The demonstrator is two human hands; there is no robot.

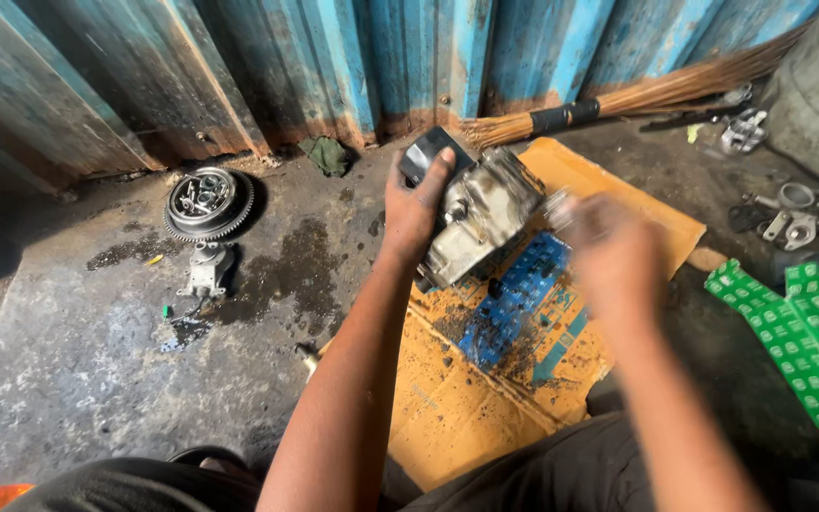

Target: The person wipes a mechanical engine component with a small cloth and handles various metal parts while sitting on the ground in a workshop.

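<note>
Between both hands sits the engine part [478, 220]: left hand [414, 204] grips its dark end firmly; blurred right hand [609, 248], grip unclear, should turn gently over the cardboard [485, 398]

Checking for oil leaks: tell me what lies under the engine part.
Under the engine part, held by the left hand, lies stained yellow cardboard with a blue print. The blurred right hand and the part hide some of it.

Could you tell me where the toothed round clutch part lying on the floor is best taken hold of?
Probably by its outer rim, from above. The clutch part lies flat on the concrete floor, face up and clear of the small metal piece beside it, so fingers can span the toothed edge.
</note>
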